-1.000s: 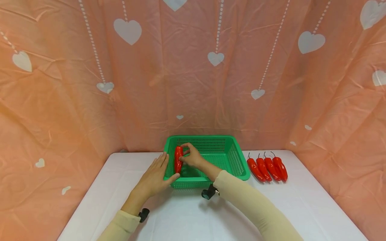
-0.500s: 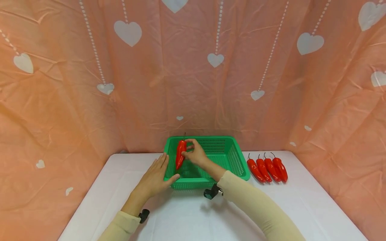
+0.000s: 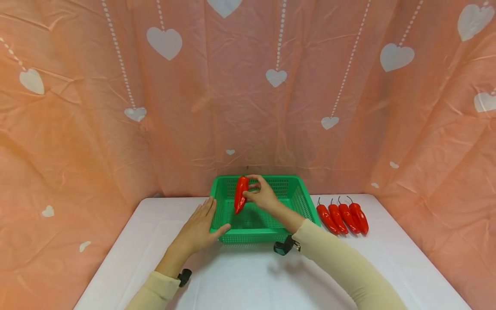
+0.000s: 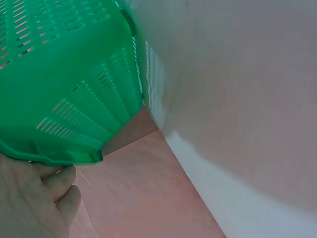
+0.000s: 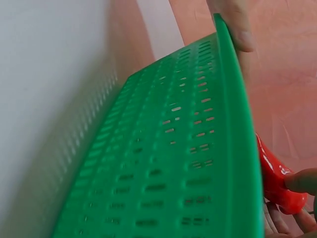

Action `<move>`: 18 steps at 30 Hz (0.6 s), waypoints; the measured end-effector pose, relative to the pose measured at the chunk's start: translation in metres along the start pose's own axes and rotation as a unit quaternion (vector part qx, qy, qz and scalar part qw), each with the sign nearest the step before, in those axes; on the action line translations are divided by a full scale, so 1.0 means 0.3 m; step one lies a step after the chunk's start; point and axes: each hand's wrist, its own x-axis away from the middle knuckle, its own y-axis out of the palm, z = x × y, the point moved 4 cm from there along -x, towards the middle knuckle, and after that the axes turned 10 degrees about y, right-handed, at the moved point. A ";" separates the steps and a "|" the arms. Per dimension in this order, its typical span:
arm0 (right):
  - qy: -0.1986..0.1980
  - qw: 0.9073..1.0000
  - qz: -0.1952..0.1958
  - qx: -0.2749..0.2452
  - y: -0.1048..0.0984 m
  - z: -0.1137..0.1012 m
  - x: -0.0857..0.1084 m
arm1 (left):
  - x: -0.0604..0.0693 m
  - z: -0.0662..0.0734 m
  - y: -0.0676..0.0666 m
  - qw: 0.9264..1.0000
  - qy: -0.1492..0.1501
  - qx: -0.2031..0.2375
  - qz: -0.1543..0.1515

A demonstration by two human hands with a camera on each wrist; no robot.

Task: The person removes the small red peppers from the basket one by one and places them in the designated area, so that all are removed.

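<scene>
A red chili pepper [image 3: 240,196] is pinched by my right hand [image 3: 263,196], thumb on one side and fingers on the other. It hangs tilted, stem end up, over the left half of a green perforated basket [image 3: 263,231]. My left hand [image 3: 196,228] rests with fairly straight fingers on the basket's left rim, its thumb at the near edge. In the left wrist view those fingers [image 4: 62,183] touch the outside of the basket rim [image 4: 49,159]. The right wrist view shows the pepper [image 5: 277,173] beyond the basket's front wall [image 5: 163,144], partly hidden by it.
Several red chili peppers [image 3: 342,218] lie side by side on the white table [image 3: 232,275], right of the basket. An orange curtain [image 3: 240,107] with white hearts hangs behind the table and along its sides.
My right hand has lifted the pepper from the basket's left side and carried it up and to the right. The left hand has stayed on the rim.
</scene>
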 end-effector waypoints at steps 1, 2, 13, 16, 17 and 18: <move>0.000 1.000 0.000 -0.002 -0.010 0.000 0.004 | 0.000 0.000 0.001 1.000 -0.001 0.001 0.000; 0.001 1.000 0.001 -0.004 -0.021 0.000 0.007 | -0.001 0.000 0.001 1.000 -0.001 0.002 0.000; 0.010 0.999 0.009 -0.029 -0.157 0.011 0.035 | 0.002 0.003 -0.001 1.000 -0.002 0.007 0.005; 0.008 0.999 0.015 -0.033 -0.197 0.015 0.043 | 0.004 0.002 -0.002 1.000 -0.002 0.006 0.001; 0.009 0.999 0.018 -0.034 -0.211 0.016 0.048 | 0.005 0.002 -0.002 1.000 -0.002 0.005 0.000; 0.008 0.999 0.021 -0.033 -0.225 0.016 0.052 | 0.006 0.002 -0.003 1.000 -0.001 0.005 0.000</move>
